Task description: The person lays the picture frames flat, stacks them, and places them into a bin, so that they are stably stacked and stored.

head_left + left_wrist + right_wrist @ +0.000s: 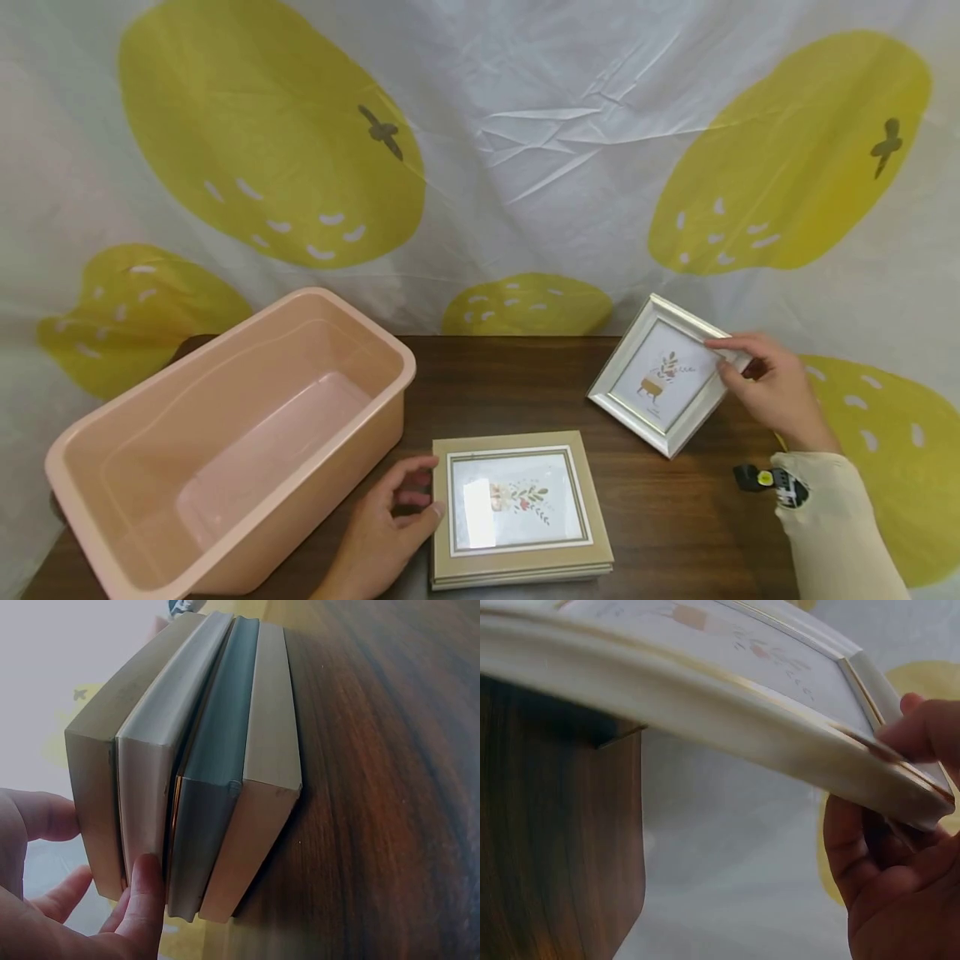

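My right hand pinches a white picture frame with gold trim by its right-hand corner. The frame is tilted, its plant print facing up, and in the right wrist view its near edge is raised above the table. To the left, several picture frames lie stacked; the tan frame on top has a floral print under glare. A white frame, a grey-blue frame and another tan frame lie below it. My left hand touches the stack's left side with fingertips and thumb.
A deep pink plastic bin stands on the left; nothing shows inside it. Dark wooden tabletop lies under the stack. Behind hangs a pale cloth with yellow fruit prints. The right wrist wears a black strap.
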The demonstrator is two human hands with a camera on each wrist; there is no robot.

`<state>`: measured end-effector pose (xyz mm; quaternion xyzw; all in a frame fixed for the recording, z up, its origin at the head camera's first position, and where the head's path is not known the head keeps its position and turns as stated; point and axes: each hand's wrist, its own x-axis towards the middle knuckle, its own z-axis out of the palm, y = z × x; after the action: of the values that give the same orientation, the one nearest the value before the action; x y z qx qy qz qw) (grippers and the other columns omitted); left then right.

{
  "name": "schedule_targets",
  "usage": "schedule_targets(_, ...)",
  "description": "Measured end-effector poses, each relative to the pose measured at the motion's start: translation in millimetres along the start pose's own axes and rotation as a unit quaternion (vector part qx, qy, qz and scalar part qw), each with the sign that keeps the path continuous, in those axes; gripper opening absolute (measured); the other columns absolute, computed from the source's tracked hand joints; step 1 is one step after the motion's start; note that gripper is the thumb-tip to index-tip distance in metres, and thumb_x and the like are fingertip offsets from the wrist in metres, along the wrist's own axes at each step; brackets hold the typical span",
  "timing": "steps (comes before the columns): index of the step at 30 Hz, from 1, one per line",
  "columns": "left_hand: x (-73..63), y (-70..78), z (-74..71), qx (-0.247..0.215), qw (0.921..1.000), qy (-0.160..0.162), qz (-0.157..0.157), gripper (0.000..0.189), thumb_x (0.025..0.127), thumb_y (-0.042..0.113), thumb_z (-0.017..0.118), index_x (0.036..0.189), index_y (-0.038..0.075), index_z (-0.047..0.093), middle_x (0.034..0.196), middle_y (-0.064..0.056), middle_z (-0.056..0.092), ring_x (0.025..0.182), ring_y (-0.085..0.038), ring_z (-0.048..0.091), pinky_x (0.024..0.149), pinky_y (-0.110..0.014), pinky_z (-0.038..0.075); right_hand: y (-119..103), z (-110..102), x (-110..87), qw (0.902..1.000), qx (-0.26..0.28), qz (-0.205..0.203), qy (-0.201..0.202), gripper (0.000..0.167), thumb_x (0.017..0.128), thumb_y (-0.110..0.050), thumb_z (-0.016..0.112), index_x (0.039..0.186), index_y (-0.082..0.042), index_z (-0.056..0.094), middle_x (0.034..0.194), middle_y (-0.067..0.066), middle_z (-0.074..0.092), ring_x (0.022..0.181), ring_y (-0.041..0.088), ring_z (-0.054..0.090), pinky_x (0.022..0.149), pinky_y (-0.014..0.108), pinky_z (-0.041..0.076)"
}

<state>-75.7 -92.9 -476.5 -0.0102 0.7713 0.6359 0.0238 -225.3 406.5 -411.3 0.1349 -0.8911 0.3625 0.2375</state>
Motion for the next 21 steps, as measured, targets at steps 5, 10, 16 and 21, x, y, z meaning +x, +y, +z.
schedule_targets(5,0.5,0.4,-0.5,-0.001,1.0000,-0.003,-0.001,0.047,0.087,0.011,0.085,0.128,0.029,0.070,0.119,-0.008,0.068,0.097,-0.015,0.070,0.080,-0.023,0.061,-9,-4,0.1,0.9993,0.002,0.015,-0.034,0.026,0.088,0.007,0.077,0.112,-0.001,0.080,0.097,-0.031,0.068,0.051,0.004,0.050,0.047,0.020,0.043)
schedule_targets(10,0.6,1.2,-1.7,-0.008,0.9999,-0.007,0.009,0.046,0.088,0.012,0.084,0.130,0.024,0.070,0.120,-0.009,0.068,0.097,-0.015,0.069,0.079,-0.024,0.060,-18,-4,0.4,0.9988,0.016,0.009,-0.044,0.020,0.089,0.005,0.079,0.108,0.000,0.082,0.096,-0.032,0.071,0.049,0.003,0.050,0.045,0.020,0.043)
schedule_targets(16,1.3,2.2,-2.5,0.006,0.9998,-0.015,-0.009,0.046,0.088,0.014,0.084,0.130,0.027,0.069,0.122,-0.009,0.067,0.098,-0.017,0.068,0.081,-0.024,0.060,-21,3,-8.4,0.9993,-0.022,-0.030,0.005,0.025,0.087,0.005,0.080,0.107,-0.008,0.084,0.097,-0.038,0.068,0.050,-0.004,0.052,0.046,0.015,0.042)
schedule_targets(21,2.2,2.8,-3.5,0.017,0.9996,-0.021,-0.009,0.046,0.089,0.015,0.083,0.131,0.027,0.068,0.122,-0.010,0.067,0.100,-0.019,0.068,0.082,-0.024,0.060,-26,10,-19.3,0.9984,0.003,-0.027,0.051,0.028,0.084,0.010,0.078,0.108,-0.003,0.083,0.092,-0.037,0.067,0.042,-0.005,0.047,0.039,0.017,0.037)
